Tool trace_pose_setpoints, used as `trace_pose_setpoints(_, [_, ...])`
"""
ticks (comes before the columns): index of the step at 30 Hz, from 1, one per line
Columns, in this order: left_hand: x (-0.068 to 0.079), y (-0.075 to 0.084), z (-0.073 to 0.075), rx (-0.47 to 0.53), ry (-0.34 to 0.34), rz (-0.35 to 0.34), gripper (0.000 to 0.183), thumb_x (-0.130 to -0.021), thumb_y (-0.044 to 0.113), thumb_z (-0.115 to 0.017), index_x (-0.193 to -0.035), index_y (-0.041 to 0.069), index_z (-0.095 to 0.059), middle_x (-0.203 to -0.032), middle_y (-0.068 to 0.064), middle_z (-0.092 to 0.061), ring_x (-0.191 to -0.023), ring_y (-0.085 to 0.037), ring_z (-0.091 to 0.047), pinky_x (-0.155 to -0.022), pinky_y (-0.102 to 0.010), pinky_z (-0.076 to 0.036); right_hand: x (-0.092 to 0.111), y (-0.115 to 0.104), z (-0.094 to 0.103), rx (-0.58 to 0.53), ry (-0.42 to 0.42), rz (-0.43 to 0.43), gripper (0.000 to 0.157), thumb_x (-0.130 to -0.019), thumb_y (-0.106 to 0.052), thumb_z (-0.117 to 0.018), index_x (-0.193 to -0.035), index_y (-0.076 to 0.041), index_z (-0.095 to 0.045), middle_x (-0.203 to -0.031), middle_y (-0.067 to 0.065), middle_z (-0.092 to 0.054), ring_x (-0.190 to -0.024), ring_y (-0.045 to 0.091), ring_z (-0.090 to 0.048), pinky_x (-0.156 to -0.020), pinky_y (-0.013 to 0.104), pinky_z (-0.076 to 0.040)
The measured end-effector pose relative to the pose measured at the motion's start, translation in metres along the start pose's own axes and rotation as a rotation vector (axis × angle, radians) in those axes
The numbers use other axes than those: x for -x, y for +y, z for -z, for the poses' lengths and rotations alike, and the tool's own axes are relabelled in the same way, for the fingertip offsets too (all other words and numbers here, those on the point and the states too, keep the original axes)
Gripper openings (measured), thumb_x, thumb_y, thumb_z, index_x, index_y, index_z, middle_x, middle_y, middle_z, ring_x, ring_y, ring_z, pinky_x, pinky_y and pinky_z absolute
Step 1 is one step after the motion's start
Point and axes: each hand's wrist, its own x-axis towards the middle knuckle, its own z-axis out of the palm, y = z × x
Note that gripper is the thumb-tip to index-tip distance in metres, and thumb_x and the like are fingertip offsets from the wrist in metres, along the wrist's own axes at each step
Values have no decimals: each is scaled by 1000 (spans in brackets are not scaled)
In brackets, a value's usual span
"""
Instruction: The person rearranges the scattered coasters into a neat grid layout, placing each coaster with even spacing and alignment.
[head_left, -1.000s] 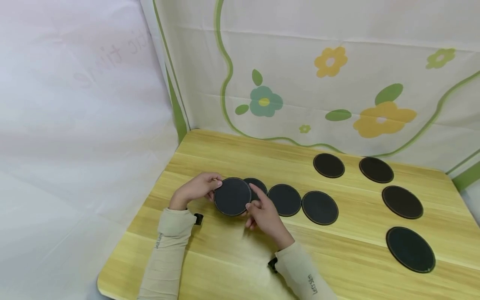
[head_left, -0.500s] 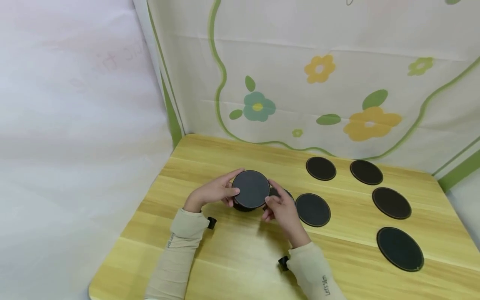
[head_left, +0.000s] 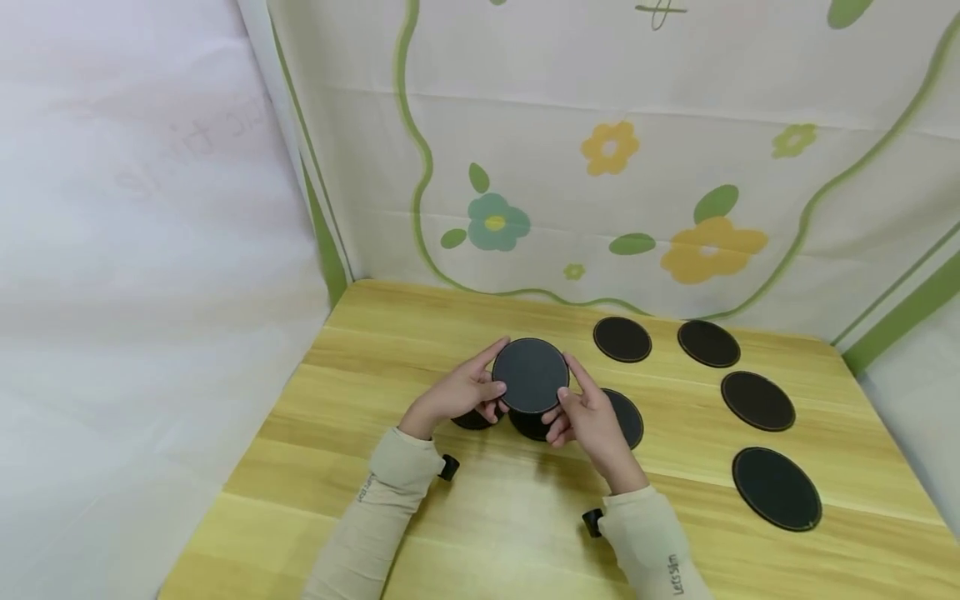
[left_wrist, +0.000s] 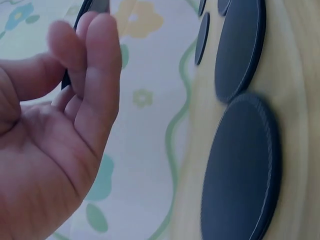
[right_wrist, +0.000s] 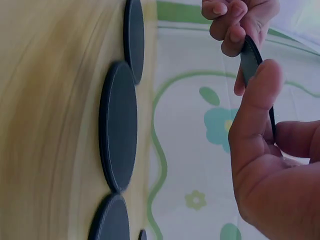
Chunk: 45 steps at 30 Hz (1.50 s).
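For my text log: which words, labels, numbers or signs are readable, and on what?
"LetsSlim": right beige fabric sleeve.
Left beige fabric sleeve: too small to read.
White cloth at left: lettering too faint to read.
White flower-printed cloth, top edge: cut-off stroke, unreadable.
Held round black disc: none visible.

"Lets Slim" (head_left: 677,575) on right sleeve (head_left: 648,533), blurred print (head_left: 365,489) on left sleeve (head_left: 378,517), lettering (head_left: 198,143) on white sheet (head_left: 150,350) seemingly too faint to read
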Motion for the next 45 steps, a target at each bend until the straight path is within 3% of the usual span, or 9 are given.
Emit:
trace_pose_setpoints(5, [-10,-3,-18,42,44,-22,76,-106,3,-51,-165,22,-7,-83,-19,-68,-60,-24,-63,-75,-62,-54,3,0,11,-1,10,32,64,-110,-15,-46,-163,-32,-15,-81,26,-66,-58,22,-66,-55,37,-58])
trace_pose_setpoints(9, [-19,-3,-30,50,66,-69,73,-106,3,-50,-165,21,-10,-79,-18,-66,-59,-22,-62,-70,-50,-59,4,-2,20,-2,48,38,63,-110,-13,-46,-163,-30,-16,-77,23,-65,-55,20,-63,-53,35,-56])
trace_pose_setpoints(14, [-31,-1,-41,50,80,-70,70,-107,7,-51,-164,27,-15,-85,-33,-62,-59,-20,-61,-65,-39,-59,6,-5,33,9,79,30,62,-110,-13,-45,-163,-29,-19,-76,26,-64,-54,19,-62,-52,34,-55])
trace_pose_setpoints(17, [-37,0,-46,60,86,-69,70,-106,7,-52,-163,28,-17,-87,-33,-63,-58,-20,-59,-64,-41,-59,6,-6,43,12,79,39,61,-110,-14,-46,-163,-27,-20,-77,27,-65,-55,20,-62,-52,34,-55])
trace_pose_setpoints(22, [-47,3,-57,63,109,-74,69,-106,7,-53,-163,27,-21,-84,-18,-70,-53,-22,-54,-63,-47,-58,9,-9,59,7,67,65,61,-110,-17,-47,-164,-22,-19,-73,18,-67,-55,18,-63,-52,32,-55])
trace_pose_setpoints(29, [-64,-1,-76,90,118,-62,66,-105,8,-54,-162,27,-25,-86,-29,-68,-50,-16,-51,-56,-32,-56,17,-8,81,-17,65,57,64,-109,-14,-48,-164,-15,-15,-72,17,-68,-54,16,-63,-51,30,-55])
trace_pose_setpoints(32, [-71,-4,-84,108,126,-48,66,-105,7,-55,-161,28,-27,-82,-27,-67,-49,-15,-50,-54,-29,-55,19,-5,90,-23,62,56,65,-109,-14,-48,-164,-12,-13,-71,14,-69,-54,16,-63,-50,29,-54])
trace_pose_setpoints(40, [-89,-11,-105,118,112,-16,66,-103,7,-58,-161,25,-30,-74,-13,-71,-48,-20,-48,-59,-46,-57,28,6,116,-24,53,51,65,-109,-12,-47,-162,-5,-10,-72,15,-70,-55,16,-65,-49,30,-54])
trace_pose_setpoints(45, [-98,-14,-118,125,106,14,67,-103,6,-59,-160,26,-31,-74,-13,-71,-45,-19,-44,-53,-38,-56,36,12,130,-10,40,32,67,-109,-13,-46,-162,-3,-7,-75,18,-71,-57,17,-65,-52,30,-55])
